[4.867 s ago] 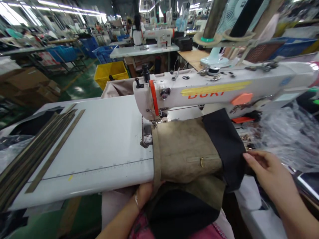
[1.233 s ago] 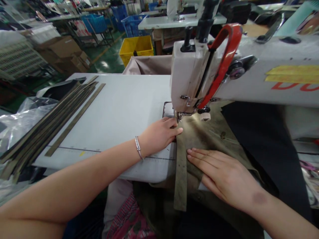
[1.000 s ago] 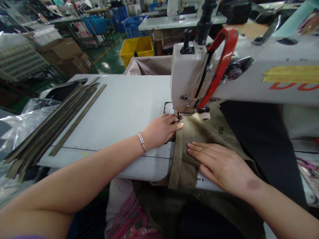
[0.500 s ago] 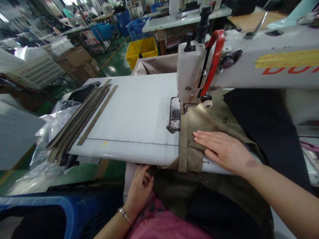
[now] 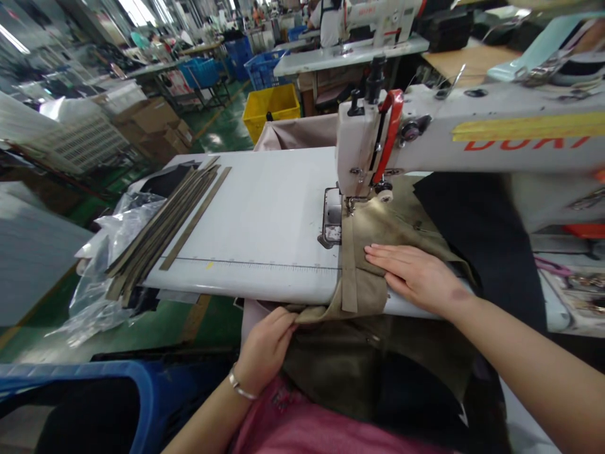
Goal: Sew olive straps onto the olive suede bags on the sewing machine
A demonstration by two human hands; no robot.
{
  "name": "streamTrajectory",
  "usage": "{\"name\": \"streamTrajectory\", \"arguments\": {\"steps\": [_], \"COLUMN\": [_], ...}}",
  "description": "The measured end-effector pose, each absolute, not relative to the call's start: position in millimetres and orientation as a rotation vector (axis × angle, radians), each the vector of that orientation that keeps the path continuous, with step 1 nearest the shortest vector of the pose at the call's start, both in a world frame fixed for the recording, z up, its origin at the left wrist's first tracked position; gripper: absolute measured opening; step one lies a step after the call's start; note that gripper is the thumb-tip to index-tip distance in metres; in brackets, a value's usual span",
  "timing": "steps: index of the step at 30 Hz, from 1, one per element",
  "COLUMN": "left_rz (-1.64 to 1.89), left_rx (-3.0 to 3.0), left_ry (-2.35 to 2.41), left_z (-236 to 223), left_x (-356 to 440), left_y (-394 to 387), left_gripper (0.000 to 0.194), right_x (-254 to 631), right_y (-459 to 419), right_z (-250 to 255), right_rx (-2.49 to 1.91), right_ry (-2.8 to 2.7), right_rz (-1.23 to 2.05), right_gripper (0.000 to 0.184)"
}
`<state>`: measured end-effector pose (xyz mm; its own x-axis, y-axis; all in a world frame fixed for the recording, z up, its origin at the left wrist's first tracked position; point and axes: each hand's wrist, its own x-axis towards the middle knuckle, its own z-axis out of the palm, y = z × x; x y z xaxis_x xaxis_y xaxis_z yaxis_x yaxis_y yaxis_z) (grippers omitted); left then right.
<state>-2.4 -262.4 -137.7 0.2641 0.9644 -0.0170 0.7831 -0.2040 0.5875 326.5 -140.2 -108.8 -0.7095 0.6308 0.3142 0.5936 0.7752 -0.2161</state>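
Note:
Olive fabric [image 5: 368, 287] lies under the needle of a white sewing machine [image 5: 350, 151] and hangs over the table's front edge toward my lap. A narrow olive strip [image 5: 349, 271] runs along its left edge, its upper end beneath the presser foot [image 5: 350, 205]. My right hand [image 5: 411, 271] rests flat on the fabric, right of the strip, fingers stretched out. Below the front edge, my left hand [image 5: 269, 340] pinches the edge of the hanging fabric. Black fabric [image 5: 477, 233] is joined or laid at the right.
Several loose olive strips [image 5: 170, 224] are stacked at the table's left end, with one strip [image 5: 196, 217] apart beside them. Clear plastic [image 5: 108, 246] hangs there. A blue basket [image 5: 137, 384] stands at lower left; a yellow bin [image 5: 270, 107] is behind the table [image 5: 269, 208].
My left hand has taken hold of the fabric edge and drawn it up and left along the table's front. The right hand stays flat on the cloth. The view has shifted slightly.

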Motion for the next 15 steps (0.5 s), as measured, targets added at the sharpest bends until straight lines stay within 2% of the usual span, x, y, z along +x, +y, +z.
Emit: {"name": "streamTrajectory", "arguments": {"steps": [6, 10, 11, 13, 14, 15], "left_rz": [0.548, 0.628, 0.563, 0.175, -0.069, -0.157], "left_rx": [2.799, 3.123, 3.134, 3.033, 2.973, 2.941], "left_ry": [1.569, 1.759, 1.730, 1.596, 1.483, 1.449], "left_z": [-27.1, 20.4, 22.8, 18.8, 14.7, 11.0], "left_x": [-25.2, -38.7, -44.1, -55.5, -59.9, -61.9], "left_y": [-261.1, -210.6, -187.6, -135.1, -110.4, -90.4], "left_gripper": [0.030, 0.040, 0.039, 0.036, 0.042, 0.046], "right_x": [326.1, 326.0, 325.5, 323.2, 321.5, 319.3], "right_y": [-141.0, -145.2, -146.5, -148.7, -149.4, -149.7], "right_z": [-107.3, -106.8, -106.3, -103.8, -101.7, -99.1], "right_rx": [-0.946, -0.954, -0.967, -1.024, -1.050, -1.073], "right_ry": [-2.585, -2.544, -2.533, -2.512, -2.510, -2.516], "right_rz": [0.171, 0.177, 0.171, 0.144, 0.133, 0.125], "right_gripper": [0.040, 0.041, 0.040, 0.037, 0.036, 0.036]}}
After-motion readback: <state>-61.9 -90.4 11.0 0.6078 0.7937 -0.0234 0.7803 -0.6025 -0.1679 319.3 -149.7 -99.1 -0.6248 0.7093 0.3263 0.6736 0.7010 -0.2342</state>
